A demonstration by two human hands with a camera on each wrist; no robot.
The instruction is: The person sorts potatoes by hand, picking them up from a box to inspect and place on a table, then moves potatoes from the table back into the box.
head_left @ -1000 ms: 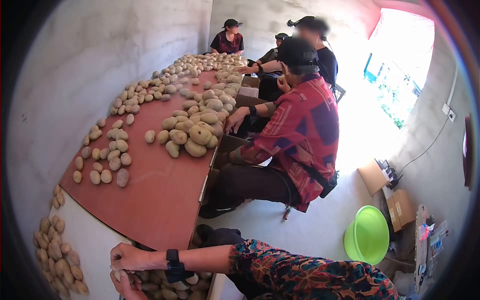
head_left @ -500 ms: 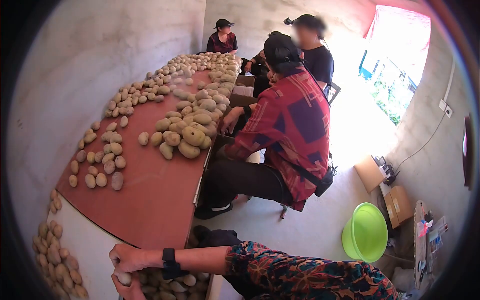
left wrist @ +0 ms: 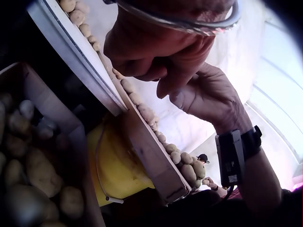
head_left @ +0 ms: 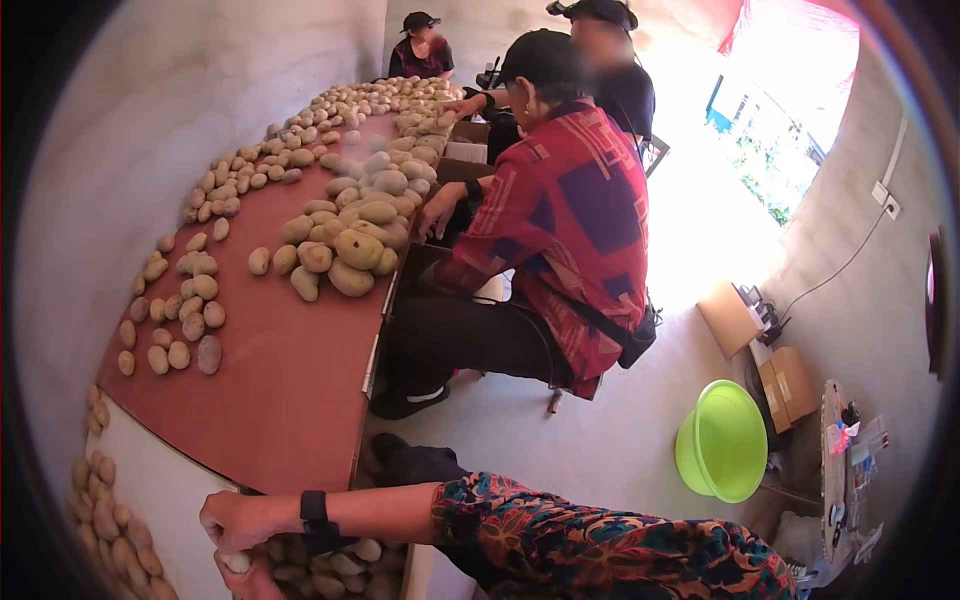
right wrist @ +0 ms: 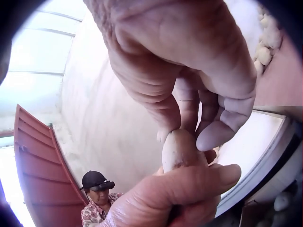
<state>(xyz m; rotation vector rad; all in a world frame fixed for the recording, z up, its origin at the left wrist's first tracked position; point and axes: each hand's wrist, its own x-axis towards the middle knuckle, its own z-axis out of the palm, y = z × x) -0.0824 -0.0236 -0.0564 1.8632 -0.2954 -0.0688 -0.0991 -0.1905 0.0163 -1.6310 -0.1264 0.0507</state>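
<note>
A small pale potato (right wrist: 180,149) stands upright between my two hands, with a brownish patch low on its side. My left hand (right wrist: 175,194) grips its lower part, thumb laid across the front. From above, my right hand (right wrist: 184,61) curls down and pinches the potato's top end with thumb and fingertips. In the head view, my right hand (head_left: 238,520) lies just above the left hand (head_left: 256,580), and the potato (head_left: 237,562) shows pale between them. The left wrist view shows my left hand (left wrist: 161,52) hiding the potato.
Below my hands a box of potatoes (head_left: 345,575) stands beside a white tabletop (head_left: 160,470) with more potatoes. A red table (head_left: 270,400) holds several potato piles. A yellow bucket (left wrist: 118,165) sits under the edge. A person in a red patterned shirt (head_left: 570,230) sits close; a green basin (head_left: 722,440) stands on the floor.
The head view has shifted, so the scene slides left and slightly up. Both hands stay together at the potato, which shows more clearly between them than a second ago.
</note>
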